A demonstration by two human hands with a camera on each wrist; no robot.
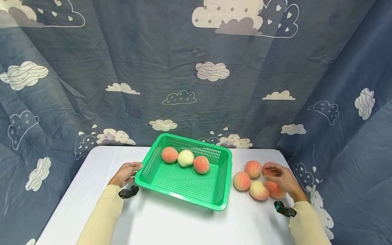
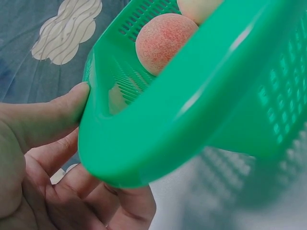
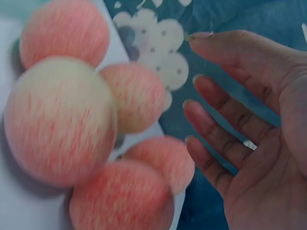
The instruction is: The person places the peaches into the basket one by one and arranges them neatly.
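Note:
A green plastic basket (image 1: 186, 185) stands at the middle of the table with three peaches inside: a pinkish one (image 1: 169, 154), a pale one (image 1: 185, 158) and a redder one (image 1: 201, 164). My left hand (image 1: 125, 174) holds the basket's left corner; in the left wrist view its thumb (image 2: 72, 103) touches the rim's edge and the other fingers curl beneath. Over the cluster of several peaches on the right hovers my right hand (image 1: 284, 178), fingers spread and holding nothing. Its fingers partly cover the rear right peach (image 1: 269, 164). A yellowish peach (image 3: 62, 120) looms large in the right wrist view.
A white cloth-covered table (image 1: 171, 221) carries everything. Behind it and along both sides hangs a dark blue curtain (image 1: 153, 75) with cloud prints. The basket's right wall stands a short way left of the loose peaches.

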